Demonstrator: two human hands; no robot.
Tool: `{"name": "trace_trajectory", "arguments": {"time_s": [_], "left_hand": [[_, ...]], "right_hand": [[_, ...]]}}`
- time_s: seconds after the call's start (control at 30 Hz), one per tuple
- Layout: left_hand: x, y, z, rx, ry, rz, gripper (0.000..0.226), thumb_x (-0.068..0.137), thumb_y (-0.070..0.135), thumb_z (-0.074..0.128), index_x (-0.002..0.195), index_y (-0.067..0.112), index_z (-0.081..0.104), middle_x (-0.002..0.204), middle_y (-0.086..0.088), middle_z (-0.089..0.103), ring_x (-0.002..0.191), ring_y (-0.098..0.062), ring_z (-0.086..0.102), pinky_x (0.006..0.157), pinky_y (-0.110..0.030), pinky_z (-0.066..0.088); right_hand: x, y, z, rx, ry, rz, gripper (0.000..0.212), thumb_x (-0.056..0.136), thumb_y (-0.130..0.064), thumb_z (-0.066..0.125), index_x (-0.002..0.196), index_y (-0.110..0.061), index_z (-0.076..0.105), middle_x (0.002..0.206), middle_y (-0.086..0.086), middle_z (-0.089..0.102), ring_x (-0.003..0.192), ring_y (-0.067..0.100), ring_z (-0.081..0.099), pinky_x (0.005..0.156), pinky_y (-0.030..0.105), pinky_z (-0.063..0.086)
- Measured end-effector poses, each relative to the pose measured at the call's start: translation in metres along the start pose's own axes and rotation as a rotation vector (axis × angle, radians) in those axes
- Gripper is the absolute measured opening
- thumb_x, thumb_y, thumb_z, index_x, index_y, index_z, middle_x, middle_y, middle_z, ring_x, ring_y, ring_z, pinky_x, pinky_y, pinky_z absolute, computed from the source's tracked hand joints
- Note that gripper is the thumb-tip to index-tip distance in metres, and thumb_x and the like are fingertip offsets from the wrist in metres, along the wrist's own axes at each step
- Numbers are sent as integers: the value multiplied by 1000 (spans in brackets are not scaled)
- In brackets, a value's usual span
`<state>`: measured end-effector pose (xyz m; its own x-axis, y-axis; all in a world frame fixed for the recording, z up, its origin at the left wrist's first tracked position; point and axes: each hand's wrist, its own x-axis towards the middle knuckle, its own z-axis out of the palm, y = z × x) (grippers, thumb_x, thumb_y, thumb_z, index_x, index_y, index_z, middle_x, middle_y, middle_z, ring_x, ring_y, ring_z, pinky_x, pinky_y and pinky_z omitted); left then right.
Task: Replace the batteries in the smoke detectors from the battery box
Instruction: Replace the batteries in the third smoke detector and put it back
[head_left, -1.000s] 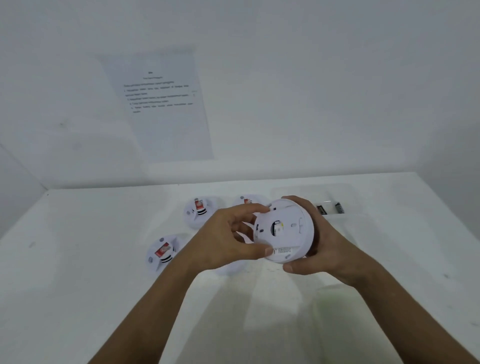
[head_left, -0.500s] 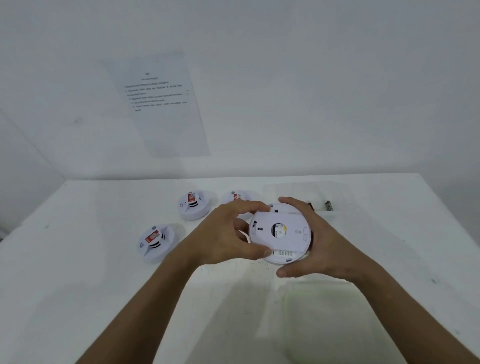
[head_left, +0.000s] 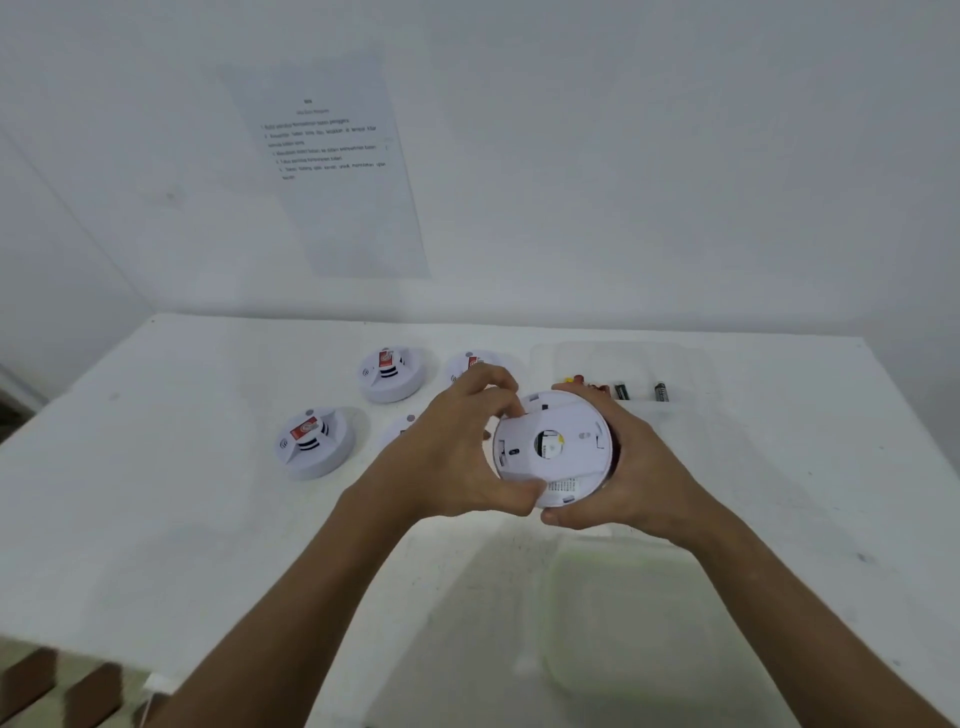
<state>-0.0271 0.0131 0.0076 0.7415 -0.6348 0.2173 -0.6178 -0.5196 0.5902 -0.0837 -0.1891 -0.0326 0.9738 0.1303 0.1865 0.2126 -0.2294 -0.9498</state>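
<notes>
I hold a white round smoke detector (head_left: 558, 449) above the table with its back plate facing me. My left hand (head_left: 457, 457) grips its left edge, thumb at the bottom rim and fingers curled over the top. My right hand (head_left: 631, 467) cups its right side from behind. Behind my hands stands a clear battery box (head_left: 631, 371) with several batteries (head_left: 660, 391) in it. Other white detectors with red labels lie on the table: one at the left (head_left: 314, 441), one further back (head_left: 389, 373), one (head_left: 470, 364) partly hidden by my left hand.
The white table (head_left: 182, 519) meets a white wall with a printed paper sheet (head_left: 332, 166) taped on it. A translucent lid or tray (head_left: 623, 623) lies on the table near me, between my forearms. The table's front left edge (head_left: 78, 642) shows at lower left.
The detector and both hands have stayed together while the view shifted; the back plate now faces me more squarely. My left fingers have shifted on the top rim.
</notes>
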Motion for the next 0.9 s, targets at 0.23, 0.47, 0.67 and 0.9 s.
{"name": "trace_trajectory", "arguments": {"time_s": [0.23, 0.47, 0.67, 0.9], "left_hand": [[4, -1, 1, 130, -73, 34, 64, 50, 58, 68, 98, 18, 55, 102, 12, 40, 91, -10, 48, 76, -29, 51], [-15, -17, 13, 10, 117, -15, 54, 51, 45, 80, 90, 16, 58, 95, 7, 47, 85, -13, 52, 69, -31, 53], [-63, -55, 36, 70, 114, -249, 56, 53, 53, 79, 95, 23, 56, 97, 15, 46, 84, -3, 50, 65, -14, 44], [-78, -71, 67, 245, -46, -433, 63, 54, 68, 70, 96, 24, 52, 99, 10, 43, 78, -9, 49, 58, -14, 41]], "right_hand": [[-6, 13, 1, -64, -14, 36, 90, 54, 1, 93, 130, -27, 53, 120, -8, 65, 112, 13, 63, 89, 26, 55], [-12, 22, -15, -77, 67, 56, 90, 54, 5, 92, 130, -27, 54, 119, -13, 68, 108, 7, 66, 84, 20, 55], [-23, 25, -37, 25, 44, 132, 97, 50, -6, 91, 135, -30, 50, 123, -13, 65, 113, 5, 62, 73, 23, 58], [-24, 21, -29, 18, -38, 136, 98, 49, -4, 91, 134, -32, 49, 121, -18, 65, 113, 0, 61, 77, 19, 57]]}}
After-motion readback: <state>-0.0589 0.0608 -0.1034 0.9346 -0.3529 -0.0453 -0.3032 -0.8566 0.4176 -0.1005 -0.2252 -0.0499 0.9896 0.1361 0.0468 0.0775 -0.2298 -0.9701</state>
